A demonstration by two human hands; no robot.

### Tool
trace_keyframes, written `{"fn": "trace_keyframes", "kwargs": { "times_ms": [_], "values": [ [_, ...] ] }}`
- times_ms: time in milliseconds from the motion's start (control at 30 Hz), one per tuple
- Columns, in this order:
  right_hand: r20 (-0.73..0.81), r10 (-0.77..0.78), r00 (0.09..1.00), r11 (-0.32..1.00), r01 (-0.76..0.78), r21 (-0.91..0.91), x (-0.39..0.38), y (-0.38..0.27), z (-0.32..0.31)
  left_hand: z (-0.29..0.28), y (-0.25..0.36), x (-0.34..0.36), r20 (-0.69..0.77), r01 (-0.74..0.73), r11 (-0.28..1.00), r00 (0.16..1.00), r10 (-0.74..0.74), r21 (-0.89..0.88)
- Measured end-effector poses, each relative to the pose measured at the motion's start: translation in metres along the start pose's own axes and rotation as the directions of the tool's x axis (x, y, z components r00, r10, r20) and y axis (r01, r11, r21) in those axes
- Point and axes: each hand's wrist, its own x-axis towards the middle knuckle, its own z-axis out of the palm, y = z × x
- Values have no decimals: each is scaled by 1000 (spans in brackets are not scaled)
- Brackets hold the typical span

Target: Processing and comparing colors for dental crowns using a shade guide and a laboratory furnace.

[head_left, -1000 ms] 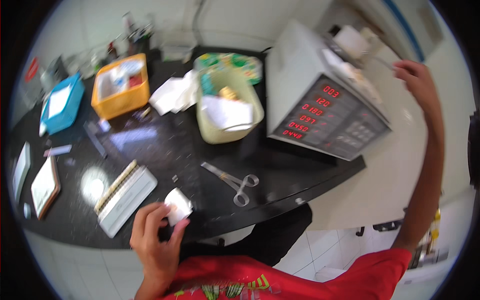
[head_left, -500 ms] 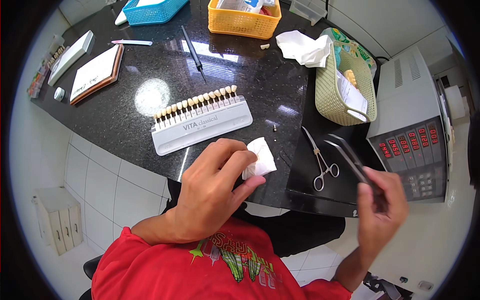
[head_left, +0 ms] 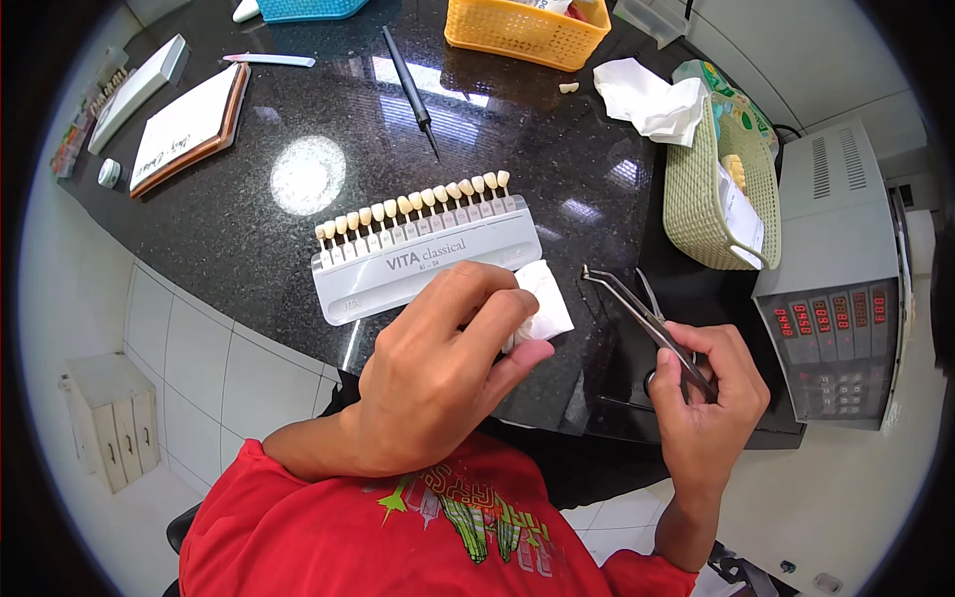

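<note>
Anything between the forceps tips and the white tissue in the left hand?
Nothing visible. The forceps in the right hand point at the white tissue held by the left hand; only bare black countertop shows in the gap.

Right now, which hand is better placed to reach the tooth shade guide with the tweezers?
Probably the right hand: it holds the metal tweezers, tips pointing toward the shade guide. The left hand is occupied, pinching a white tissue just in front of the guide.

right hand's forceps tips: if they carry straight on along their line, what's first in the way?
Likely the white tissue pinched in the left hand. The right hand aims the forceps up-left at it, a small gap left. Depth is unclear; they could pass above it.
</note>
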Motion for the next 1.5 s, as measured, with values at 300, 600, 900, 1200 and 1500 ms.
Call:
{"fn": "trace_keyframes", "kwargs": {
  "times_ms": [300, 600, 900, 1200, 1500],
  "values": [
    [24, -3, 1000, 1000, 4, -30, 0, -1, 3, -1, -1, 0, 0, -1, 1000, 1000, 1, -6],
    [-34, -67, 997, 996, 65, -69, 1, 4, 2, -1, 0, 1, -2, 7, 1000, 1000, -7, -21],
    [-90, -33, 995, 997, 27, -66, 7, 9, -8, -1, 0, -2, -11, 5, 1000, 1000, -5, -20],
    [85, 237, 968, 905, -252, 344, 11, 22, -15, -3, 0, 0, 1, 7, 999, 1000, -7, -34],
    [-30, 257, 966, 947, -246, 205, 12, 19, -39, -4, 3, 0, 4, -10, 999, 1000, 10, -30]
  ]
}}
